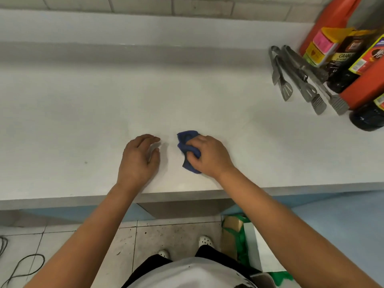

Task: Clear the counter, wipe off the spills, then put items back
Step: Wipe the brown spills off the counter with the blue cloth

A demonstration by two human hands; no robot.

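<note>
We see a wall of pale rectangular tiles (pixel 145 4) along the top, and below it a raised white ledge (pixel 104 28) which runs across the whole width. The floor (pixel 158 235) is made of light square tiles with dark grout lines and many small dark specks, and a thin black cable (pixel 25 265) lies in loops on it at the lower left. Under the worktop edge we notice a pale blue cabinet front (pixel 332 215), in soft, even light.
</note>
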